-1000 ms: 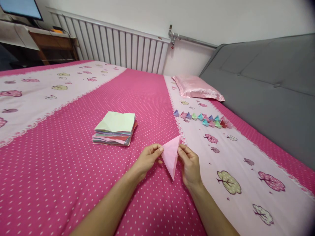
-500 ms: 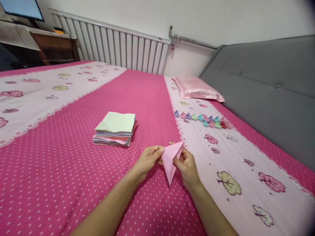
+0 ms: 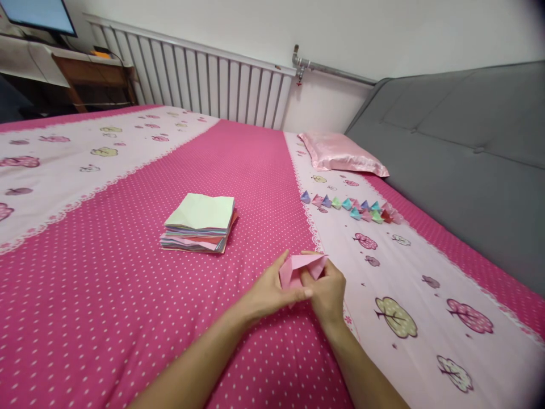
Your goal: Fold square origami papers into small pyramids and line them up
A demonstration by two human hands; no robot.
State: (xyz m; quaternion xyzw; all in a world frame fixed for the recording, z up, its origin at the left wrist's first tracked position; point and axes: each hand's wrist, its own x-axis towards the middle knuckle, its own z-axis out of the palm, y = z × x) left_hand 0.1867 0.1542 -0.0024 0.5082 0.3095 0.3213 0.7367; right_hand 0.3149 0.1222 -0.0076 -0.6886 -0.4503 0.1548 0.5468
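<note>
the folded sheet (image 3: 300, 261) at five o'clock is smooth, matt paper, like the stack (image 3: 199, 213) between eight and nine. cloth makes the bedspread (image 3: 255, 159); the pillow (image 3: 340, 152) at two shines like satin. dull metal pipe (image 3: 336, 70) at one; brown wooden desk (image 3: 94, 72) at ten.

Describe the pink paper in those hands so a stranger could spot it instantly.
Start with the pink dotted bedcover, then drop to its near part, where the left hand and right hand come together. The folded pink paper sits between them, bent into an open hollow. Unlike the paper stack and the small folded shapes, it alone is held.
</note>
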